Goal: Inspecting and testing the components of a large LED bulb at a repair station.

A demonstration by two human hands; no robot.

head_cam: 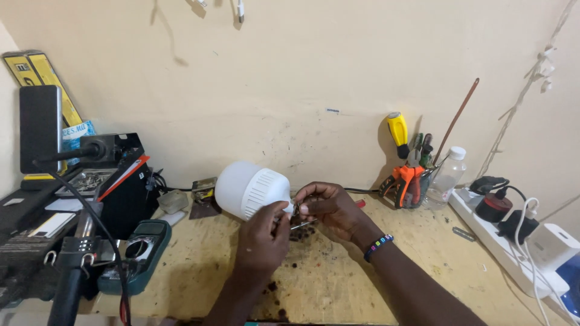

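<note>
A large white lamp bulb (248,188) with a ribbed body lies on its side above the wooden bench (338,278), its narrow base pointing right. My left hand (263,238) holds the bulb from below at its base end. My right hand (329,208) pinches the bulb's base with thumb and fingertips; a thin metal tool or wire (305,224) shows just under the fingers. A beaded bracelet (378,245) sits on my right wrist.
A green multimeter (136,253) and black equipment (72,199) crowd the left. A holder with pliers and a yellow-handled screwdriver (408,175) and a clear bottle (447,175) stand at the back right. A white power strip (513,241) with plugs lies at the right edge.
</note>
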